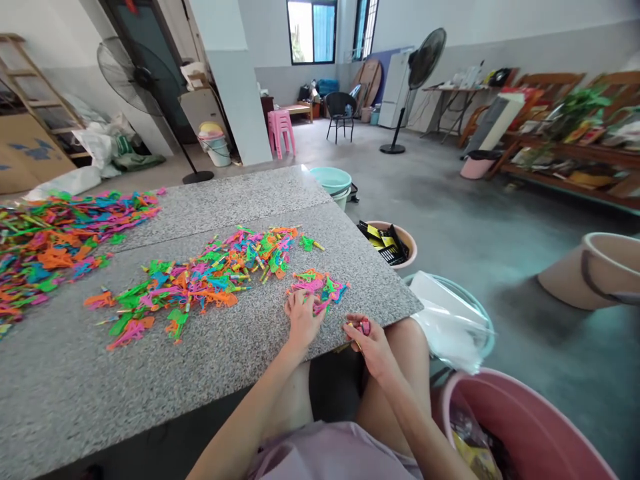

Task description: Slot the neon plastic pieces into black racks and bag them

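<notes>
My left hand [303, 319] is at a small pile of colourful plastic toy pieces [327, 287] near the front edge of the stone table [240, 353]. Its thumb and fingers are closed on a pink plastic piece [321, 308]. Just off the table's edge, above my lap, my right hand [370, 341] pinches a small pinkish-red piece [365, 326]; a bit of yellow shows at its fingertips. The fingers partly hide what both hands hold. Beyond my left hand lies a longer heap of pink, green, orange and blue toy pieces [215, 270], several with shiny gold tubes.
A larger heap [65, 233] covers the table's far left. Right of the table stand a basin with black and yellow items [411, 248], a basin [493, 327] under clear plastic bags [445, 317], and a big pink tub [540, 407]. A beige bucket [570, 273] stands farther right.
</notes>
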Available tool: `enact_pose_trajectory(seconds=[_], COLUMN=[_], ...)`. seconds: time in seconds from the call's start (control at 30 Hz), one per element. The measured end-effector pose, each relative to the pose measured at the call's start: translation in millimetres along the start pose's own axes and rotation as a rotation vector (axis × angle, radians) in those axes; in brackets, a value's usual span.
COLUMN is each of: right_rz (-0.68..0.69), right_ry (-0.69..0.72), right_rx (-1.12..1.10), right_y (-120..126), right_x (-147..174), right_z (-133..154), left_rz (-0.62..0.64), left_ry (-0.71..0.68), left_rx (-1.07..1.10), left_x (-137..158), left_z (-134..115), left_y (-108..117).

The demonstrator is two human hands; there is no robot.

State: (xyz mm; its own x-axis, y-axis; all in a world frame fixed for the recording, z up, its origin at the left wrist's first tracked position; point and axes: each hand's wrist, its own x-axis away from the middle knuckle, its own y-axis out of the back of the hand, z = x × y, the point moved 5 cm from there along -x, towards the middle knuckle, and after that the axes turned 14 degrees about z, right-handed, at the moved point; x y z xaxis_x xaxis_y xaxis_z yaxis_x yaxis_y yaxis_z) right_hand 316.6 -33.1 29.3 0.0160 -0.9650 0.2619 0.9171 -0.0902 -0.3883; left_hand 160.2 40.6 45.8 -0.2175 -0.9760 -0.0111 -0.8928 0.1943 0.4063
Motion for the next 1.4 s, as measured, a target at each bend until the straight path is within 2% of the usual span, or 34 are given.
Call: enact_pose_trajectory(seconds=[0.1,0.2,0.33,0.47,0.7,1.03,1.27,1.4], right_rz=[0.027,0.089,0.189,0.237,0.136,0.09,0.117,0.198], right_ry=[0.012,0.043,0.093,0.126,0.164,0.147,0.119,0.065], right_rx=[-0.006,-0.03,0.029,0.131,0.209,0.234,0.23,0.18], right_y=[-5,-21,-44,-55,-54,-55,-55,-66], right_x=[3,6,14,23,31,37,35,39], right_z=[6,15,28,34,35,37,33,22], left_rz=[0.077,0.138,0.176,0.173,0.145,0.104,0.085,0.025], left_ry=[-0.01,0.026,0.097,0.12,0.126,0.114,0.104,0.101], left_rx=[0.14,0.32,0.561,0.83,0.903,0.892,0.872,0.91], left_x=[6,28,60,74,79,81,78,90], left_z=[-5,-13,-30,-46,-49,-52,-51,-47], left_y=[11,16,19,23,25,22,23,19])
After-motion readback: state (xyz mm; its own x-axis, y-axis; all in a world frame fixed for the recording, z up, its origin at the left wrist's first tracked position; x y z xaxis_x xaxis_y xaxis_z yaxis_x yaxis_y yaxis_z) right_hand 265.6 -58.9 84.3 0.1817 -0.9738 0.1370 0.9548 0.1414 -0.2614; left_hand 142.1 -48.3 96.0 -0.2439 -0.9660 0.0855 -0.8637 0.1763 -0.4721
